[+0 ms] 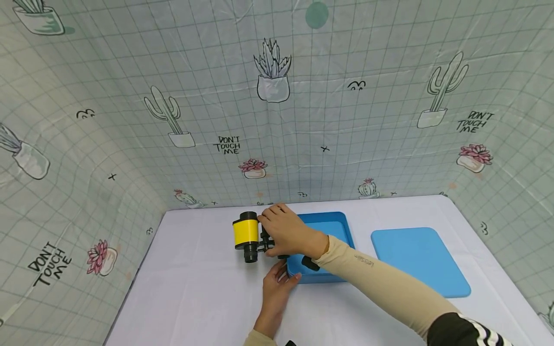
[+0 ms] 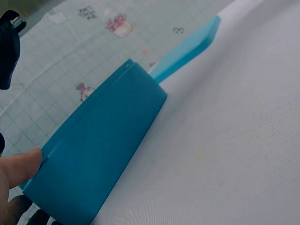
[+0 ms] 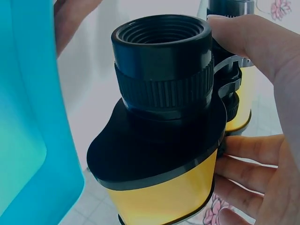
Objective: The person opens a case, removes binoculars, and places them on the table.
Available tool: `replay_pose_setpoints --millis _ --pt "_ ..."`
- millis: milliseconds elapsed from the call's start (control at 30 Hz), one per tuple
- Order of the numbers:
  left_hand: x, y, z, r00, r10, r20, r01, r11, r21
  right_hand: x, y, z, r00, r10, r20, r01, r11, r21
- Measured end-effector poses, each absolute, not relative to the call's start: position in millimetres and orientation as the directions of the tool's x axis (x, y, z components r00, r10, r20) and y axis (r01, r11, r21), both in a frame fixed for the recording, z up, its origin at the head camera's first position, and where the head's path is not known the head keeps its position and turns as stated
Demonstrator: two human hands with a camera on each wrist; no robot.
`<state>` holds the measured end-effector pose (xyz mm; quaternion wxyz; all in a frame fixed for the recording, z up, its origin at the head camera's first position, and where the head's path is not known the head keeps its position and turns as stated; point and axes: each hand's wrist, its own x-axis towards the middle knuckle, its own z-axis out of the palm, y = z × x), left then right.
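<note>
Black and yellow binoculars (image 1: 245, 231) are held by my right hand (image 1: 291, 231) at the left side of a blue plastic box (image 1: 322, 278). In the right wrist view, the thumb and fingers grip the binoculars (image 3: 161, 84) around their middle, between the two barrels, with the eyepieces towards the camera. The hand hides part of them in the head view. My left hand (image 1: 275, 292) grips the near left corner of the box, its thumb (image 2: 24, 165) on the near wall in the left wrist view. The box stands uncovered on the table.
A flat light-blue lid (image 1: 420, 262) lies on the white table (image 1: 207, 293) to the right of the box. Behind the table hangs a grid-patterned curtain (image 1: 303, 120) with printed cactus pots. My right forearm crosses the near right part of the box.
</note>
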<state>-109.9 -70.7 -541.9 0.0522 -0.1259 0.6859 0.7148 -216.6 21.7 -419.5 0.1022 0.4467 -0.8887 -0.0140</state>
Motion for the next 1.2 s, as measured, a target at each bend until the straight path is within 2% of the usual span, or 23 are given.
replay_pose_setpoints --millis 267,467,1000,1200 --pt "-108 -71 -545 -0.976 -0.097 -0.196 -0.188 -0.086 0.978 -220 5 -426 -0.604 -0.784 0.144 -0.777 0.619 0.116" --pt "-109 -70 -543 -0.973 -0.094 -0.209 -0.197 -0.129 0.972 -222 -6 -431 -0.638 -0.766 0.086 -0.758 0.643 0.107" --pt "-108 -72 -545 -0.973 -0.074 -0.218 -0.21 -0.103 0.972 -221 -29 -449 -0.612 -0.787 0.072 -0.767 0.613 0.19" --pt "-108 -72 -545 -0.974 -0.07 -0.215 -0.205 -0.123 0.971 -221 -34 -453 -0.618 -0.783 0.068 -0.765 0.619 0.175"
